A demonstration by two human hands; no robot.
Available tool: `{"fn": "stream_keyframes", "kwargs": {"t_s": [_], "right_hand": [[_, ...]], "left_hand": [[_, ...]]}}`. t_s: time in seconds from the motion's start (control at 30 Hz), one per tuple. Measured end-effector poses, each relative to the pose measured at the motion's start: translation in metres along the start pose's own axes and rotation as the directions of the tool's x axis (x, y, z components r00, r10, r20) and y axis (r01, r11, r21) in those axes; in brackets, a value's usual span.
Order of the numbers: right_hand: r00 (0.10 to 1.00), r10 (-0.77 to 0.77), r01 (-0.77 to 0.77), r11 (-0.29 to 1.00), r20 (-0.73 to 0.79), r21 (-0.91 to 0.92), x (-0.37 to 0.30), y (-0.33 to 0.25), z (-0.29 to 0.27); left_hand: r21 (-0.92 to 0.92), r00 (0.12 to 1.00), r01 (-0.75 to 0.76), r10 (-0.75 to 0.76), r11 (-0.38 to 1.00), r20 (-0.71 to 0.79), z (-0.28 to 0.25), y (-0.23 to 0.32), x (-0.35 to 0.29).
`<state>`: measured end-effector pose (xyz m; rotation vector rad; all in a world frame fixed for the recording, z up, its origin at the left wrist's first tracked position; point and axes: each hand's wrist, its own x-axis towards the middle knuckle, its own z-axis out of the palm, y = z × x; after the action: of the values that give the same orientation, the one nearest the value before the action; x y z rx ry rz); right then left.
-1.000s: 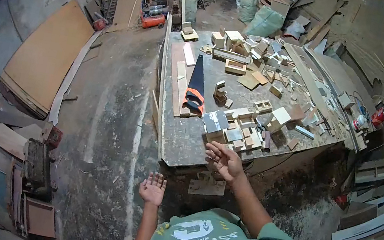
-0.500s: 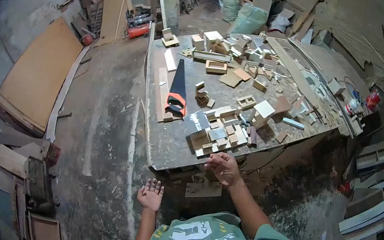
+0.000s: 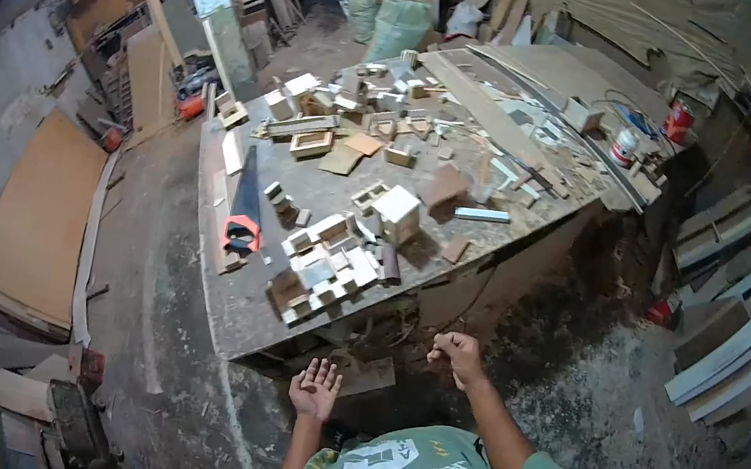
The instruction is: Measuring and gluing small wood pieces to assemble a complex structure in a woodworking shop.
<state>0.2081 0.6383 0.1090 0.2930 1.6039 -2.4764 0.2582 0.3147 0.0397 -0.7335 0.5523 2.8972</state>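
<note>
The left hand [image 3: 316, 389] is raised palm up, fingers spread wide, holding nothing. The right hand [image 3: 458, 355] is curled into a loose fist, nothing visibly gripped. Just beyond both hands, a cluster of small pale wooden blocks [image 3: 321, 272] lies near the grey worktable's [image 3: 234, 310] close edge.

Dim, even workshop light, soft shadows, slight blur (fisheye edges bend, corners black).
</note>
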Motion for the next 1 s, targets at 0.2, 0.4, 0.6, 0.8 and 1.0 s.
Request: {"fn": "stream_keyframes", "kwargs": {"t_s": [0.2,0.4,0.6,0.8,1.0], "right_hand": [[0.979,0.004,-0.012,0.999,-0.204,-0.039,-0.026,-0.032,-0.093],[0.958,-0.078,0.117,0.985,-0.276,0.127,-0.032,-0.046,-0.164],[0.941,-0.079,0.160,0.961,-0.330,0.226,-0.007,-0.049,-0.192],[0.932,-0.030,0.029,1.000,-0.362,-0.010,0.046,-0.068,-0.203],[0.936,-0.097,0.035,0.982,-0.339,-0.184,0.127,-0.111,-0.220]], "left_hand": [[0.048,0.992,0.122,-0.123,0.991,0.019,0.057,-0.093,0.024],[0.248,0.955,0.229,-0.266,0.941,0.131,0.110,-0.143,0.043],[0.230,0.942,0.269,-0.305,0.935,0.142,0.135,-0.164,0.079],[0.202,0.945,0.291,-0.313,0.935,0.089,0.168,-0.189,0.136],[0.335,0.938,0.287,-0.334,0.897,0.089,0.224,-0.213,0.203]]}}
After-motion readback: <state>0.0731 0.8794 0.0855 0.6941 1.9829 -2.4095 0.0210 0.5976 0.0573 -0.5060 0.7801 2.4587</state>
